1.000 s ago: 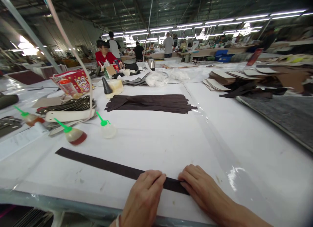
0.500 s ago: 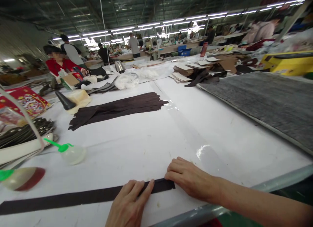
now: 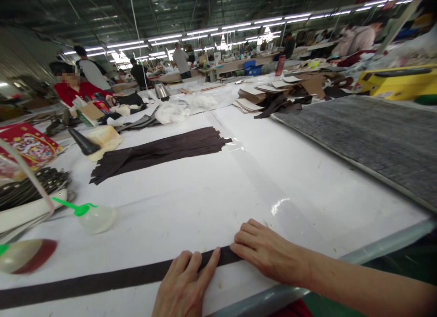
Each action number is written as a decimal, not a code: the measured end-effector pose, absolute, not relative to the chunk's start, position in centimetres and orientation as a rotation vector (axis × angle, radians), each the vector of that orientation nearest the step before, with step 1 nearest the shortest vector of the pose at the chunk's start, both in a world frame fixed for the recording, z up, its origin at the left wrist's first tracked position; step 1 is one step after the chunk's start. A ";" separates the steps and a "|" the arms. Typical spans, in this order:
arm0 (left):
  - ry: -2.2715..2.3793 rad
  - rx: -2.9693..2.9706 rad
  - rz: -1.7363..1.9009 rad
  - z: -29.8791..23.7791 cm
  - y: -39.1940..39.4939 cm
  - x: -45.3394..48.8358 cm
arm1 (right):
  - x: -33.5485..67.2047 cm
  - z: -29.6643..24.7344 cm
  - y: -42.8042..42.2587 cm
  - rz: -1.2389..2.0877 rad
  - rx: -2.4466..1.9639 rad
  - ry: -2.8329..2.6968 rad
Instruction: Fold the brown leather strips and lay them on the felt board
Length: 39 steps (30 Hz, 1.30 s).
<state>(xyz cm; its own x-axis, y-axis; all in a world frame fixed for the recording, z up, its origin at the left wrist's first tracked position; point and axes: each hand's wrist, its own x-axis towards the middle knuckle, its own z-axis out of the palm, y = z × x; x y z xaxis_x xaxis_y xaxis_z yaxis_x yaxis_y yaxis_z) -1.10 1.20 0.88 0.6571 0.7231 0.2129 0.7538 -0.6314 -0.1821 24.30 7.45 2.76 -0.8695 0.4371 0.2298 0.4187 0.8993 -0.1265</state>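
Note:
A long dark brown strip [image 3: 112,280] of fabric or leather lies across the near part of the white table, running off the left edge of the view. My left hand [image 3: 187,280] rests on it, index finger stretched along the strip and the other fingers bent over it. My right hand [image 3: 269,253] is closed at the strip's right end, thumb and fingers pressed together there; its fingers hide that end. Farther back lies a bundle of similar dark strips [image 3: 160,151].
Squeeze bottles, one clear [image 3: 97,219] and one with red liquid [image 3: 30,257], stand at left. A dark cone [image 3: 83,142] lies behind them. A grey board [image 3: 368,139] covers the right side. Stacked cut pieces [image 3: 252,96] lie farther back. A person in red [image 3: 77,89] works beyond.
The strip's right end, partly visible before, is now covered by my right hand. My left index finger has shifted slightly right along the strip. The whole view has shifted a little.

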 end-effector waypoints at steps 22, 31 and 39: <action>-1.061 -2.790 -0.302 1.5 2.2 0.3 | 26.5 3.0 6.5 0.236 -0.761 -2.767; -1.091 -2.693 -0.274 1.9 2.1 2.1 | 26.1 3.6 6.7 0.343 -0.874 -2.474; -1.314 -2.598 -0.530 1.1 1.0 2.7 | 24.9 3.4 5.9 0.325 -0.827 -2.548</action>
<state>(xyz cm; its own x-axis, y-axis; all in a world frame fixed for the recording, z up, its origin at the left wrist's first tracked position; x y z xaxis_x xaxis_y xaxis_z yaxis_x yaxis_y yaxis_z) 2.71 0.99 1.07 0.5451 0.7407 0.3927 0.8058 -0.5921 -0.0016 24.90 5.88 3.40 -0.7245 0.6026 0.3347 0.4994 0.7935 -0.3477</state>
